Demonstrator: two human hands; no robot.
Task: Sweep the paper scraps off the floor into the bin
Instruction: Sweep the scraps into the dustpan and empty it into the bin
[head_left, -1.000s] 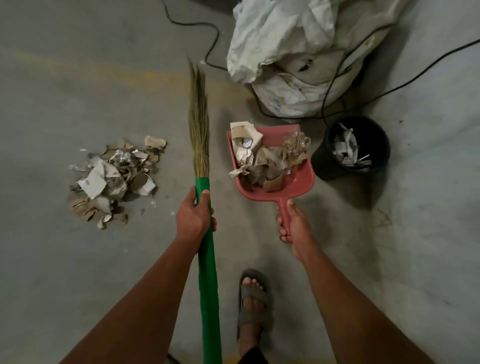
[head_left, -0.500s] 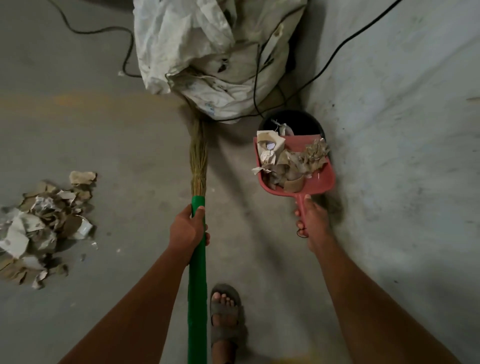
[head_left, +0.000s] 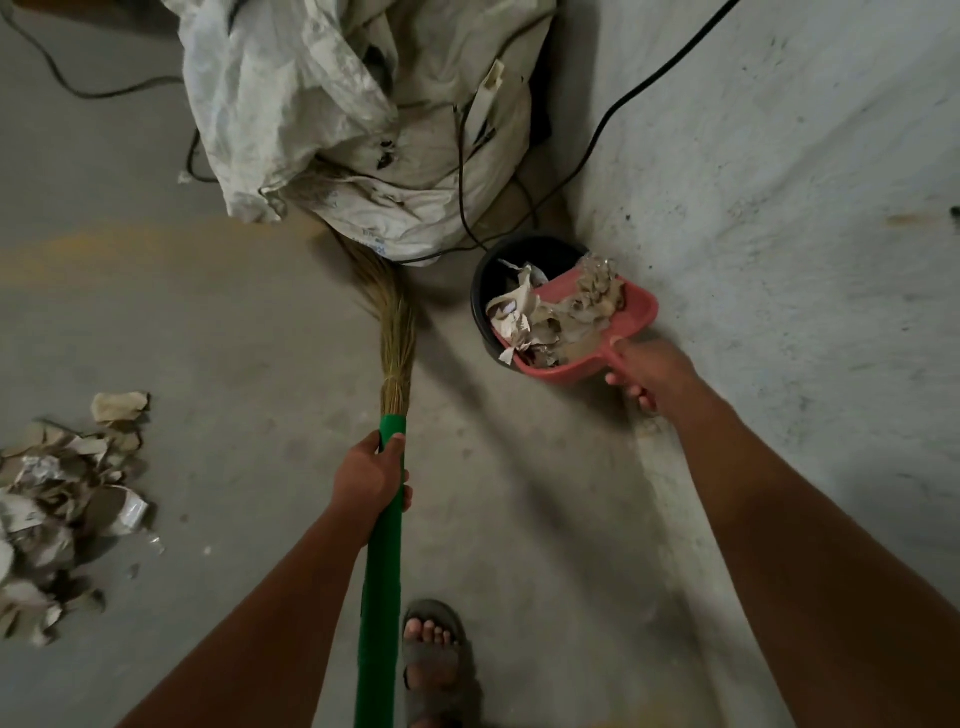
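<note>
The right hand (head_left: 647, 371) gripped the dustpan (head_left: 631, 306) over the bin (head_left: 480, 291), left hand (head_left: 369, 478) holding the broom (head_left: 384, 519); tipping slowly seemed wisest.

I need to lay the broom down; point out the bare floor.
Bare floor runs between the scrap pile and the broom, and between the broom and the wall. It is crowded up by the white sack, cables and bin.

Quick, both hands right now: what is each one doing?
Left hand: grips the green broom handle.
Right hand: grips the red dustpan by its handle, over the black bin.
</note>
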